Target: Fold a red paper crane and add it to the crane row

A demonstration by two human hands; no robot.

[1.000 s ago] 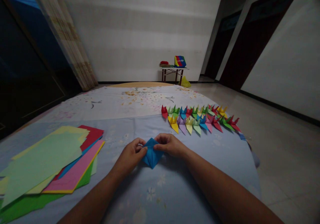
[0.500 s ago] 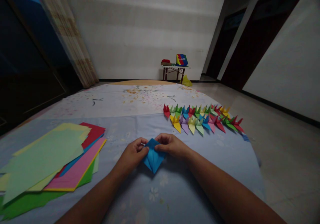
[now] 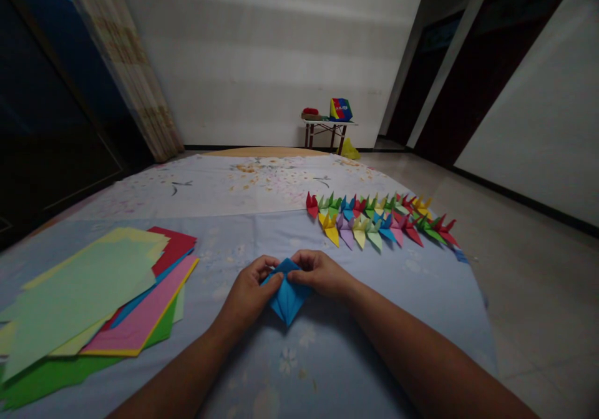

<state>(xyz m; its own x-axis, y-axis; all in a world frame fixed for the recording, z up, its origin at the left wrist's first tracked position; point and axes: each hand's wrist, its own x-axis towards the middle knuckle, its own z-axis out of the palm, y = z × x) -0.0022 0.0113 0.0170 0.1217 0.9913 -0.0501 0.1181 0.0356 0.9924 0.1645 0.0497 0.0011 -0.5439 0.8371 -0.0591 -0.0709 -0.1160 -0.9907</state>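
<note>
A half-folded blue paper piece (image 3: 287,294) lies on the pale blue floral sheet (image 3: 299,356) in front of me. My left hand (image 3: 250,291) pinches its upper left edge with thumb and fingers curled. My right hand (image 3: 319,273) pinches its upper right edge, fingertips close to those of the left hand. The lower point of the blue piece sticks out below both hands.
A fanned stack of coloured paper sheets (image 3: 88,300) lies to the left. Two rows of several folded paper figures in many colours (image 3: 377,222) sit at the right. A small table with a colourful box (image 3: 330,125) stands by the far wall. Bare floor lies right.
My left thumb has slid further onto the top of the blue piece, towards my right hand. The view has shifted very slightly; the blue piece stays in place.
</note>
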